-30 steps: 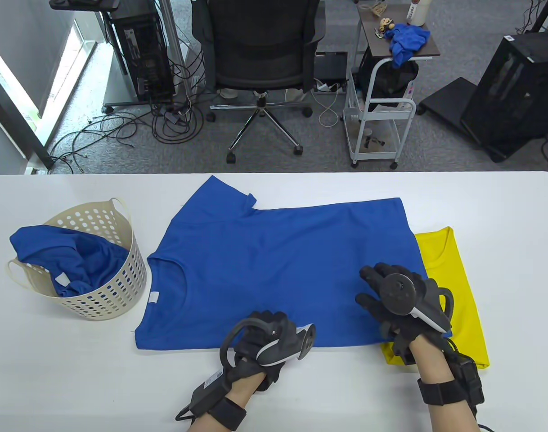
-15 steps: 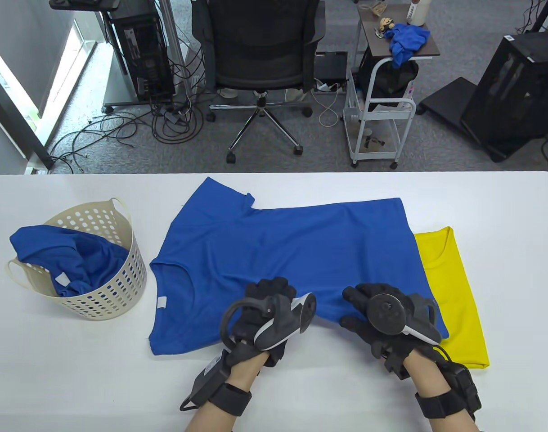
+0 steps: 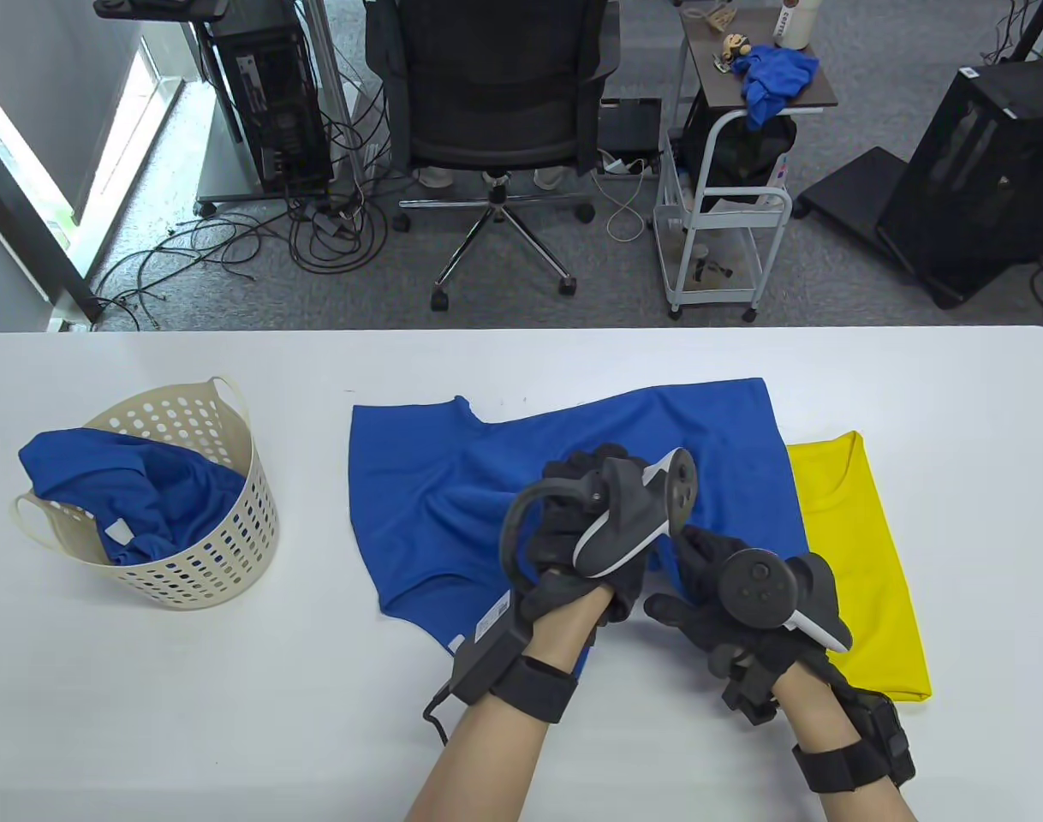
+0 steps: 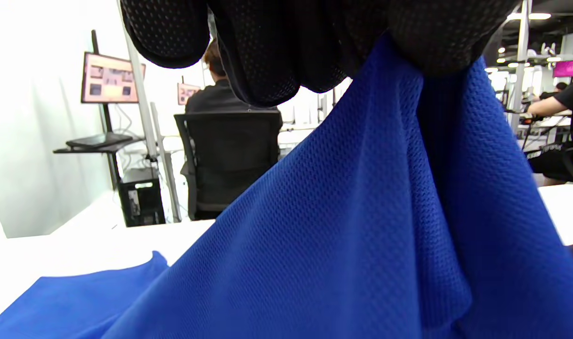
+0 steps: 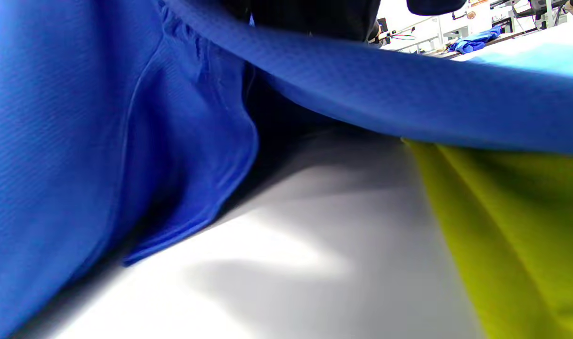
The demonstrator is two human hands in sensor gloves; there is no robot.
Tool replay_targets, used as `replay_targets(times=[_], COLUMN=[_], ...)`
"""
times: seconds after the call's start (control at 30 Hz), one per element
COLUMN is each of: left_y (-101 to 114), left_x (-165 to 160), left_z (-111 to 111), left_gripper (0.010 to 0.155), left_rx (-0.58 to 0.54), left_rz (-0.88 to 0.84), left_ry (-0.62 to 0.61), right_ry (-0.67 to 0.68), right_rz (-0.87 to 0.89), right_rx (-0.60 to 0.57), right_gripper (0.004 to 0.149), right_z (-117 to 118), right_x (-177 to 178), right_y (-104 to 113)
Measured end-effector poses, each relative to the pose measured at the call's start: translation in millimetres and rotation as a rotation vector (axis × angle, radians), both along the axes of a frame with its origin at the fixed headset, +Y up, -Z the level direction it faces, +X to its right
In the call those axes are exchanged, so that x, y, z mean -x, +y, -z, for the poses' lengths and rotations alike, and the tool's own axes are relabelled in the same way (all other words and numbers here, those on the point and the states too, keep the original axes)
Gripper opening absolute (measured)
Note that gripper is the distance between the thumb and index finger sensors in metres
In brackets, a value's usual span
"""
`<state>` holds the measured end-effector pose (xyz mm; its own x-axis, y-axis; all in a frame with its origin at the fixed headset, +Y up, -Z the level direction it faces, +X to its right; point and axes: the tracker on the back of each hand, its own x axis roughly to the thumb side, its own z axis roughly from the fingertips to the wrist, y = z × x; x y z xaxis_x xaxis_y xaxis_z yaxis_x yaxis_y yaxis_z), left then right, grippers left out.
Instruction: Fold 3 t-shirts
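The left hand (image 3: 586, 539) is gripping a bunch of the blue shirt (image 3: 436, 479), fingers (image 4: 267, 56) clamped on the cloth and lifting it off the white table (image 3: 187, 711). The right hand (image 3: 744, 608) is lying at the shirt's near edge, beside the yellow shirt (image 3: 864, 548); its finger state I cannot tell.

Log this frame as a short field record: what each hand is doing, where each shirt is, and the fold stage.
left hand: grips a bunch of the blue t-shirt, lifted off the table
right hand: at the blue t-shirt's near edge; grip hidden
blue t-shirt: partly raised, far part on the table, its right side overlapping the yellow t-shirt
yellow t-shirt: flat at right, folded narrow
basket: at left, holds another blue shirt
fold stage: blue t-shirt mid-fold, not finished
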<state>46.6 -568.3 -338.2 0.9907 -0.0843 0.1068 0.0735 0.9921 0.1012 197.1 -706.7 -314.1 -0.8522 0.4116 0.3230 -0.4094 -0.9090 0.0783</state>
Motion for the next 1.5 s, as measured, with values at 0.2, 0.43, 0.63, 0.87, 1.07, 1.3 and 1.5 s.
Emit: replay_targets(times=[0.2, 0.43, 0.63, 0.87, 1.07, 1.3, 1.5], left_y=[4.0, 10.8, 22.4, 30.5, 22.0, 53.8, 60.5], left_x=[-32.0, -32.5, 6.9, 92.8, 166.1, 211.2, 225.4], left_z=[-1.7, -5.2, -8.5, -16.6, -26.1, -45.9, -43.3], left_gripper=[0.042, 0.041, 0.04, 0.04, 0.039, 0.038, 0.039], left_rx=[-0.028, -0.068, -0.123, -0.129, -0.065, -0.108, -0.007], left_rz=[-0.002, -0.014, -0.074, -0.147, -0.163, -0.217, -0.2], left_ry=[0.027, 0.054, 0.126, 0.261, 0.317, 0.294, 0.278], right_ry=[-0.027, -0.238, -0.29, -0.284, -0.317, -0.363, -0.189], right_rz=[0.095, -0.04, -0.158, -0.311, -0.289, -0.235, -0.406], right_rx=[-0.008, -0.168, -0.178, -0.213, -0.34, -0.475, -0.336], right_gripper=[0.09, 0.061, 0.044, 0.042, 0.042, 0.042, 0.041], right_z=[-2.6, -8.2, -4.1, -4.5, -11.0, -10.9, -1.4], right_x=[-1.8, 3.8, 0.6, 8.7, 10.2, 9.2, 18.7], right_y=[3.9, 4.4, -4.5, -6.1, 26.1, 101.1, 138.5])
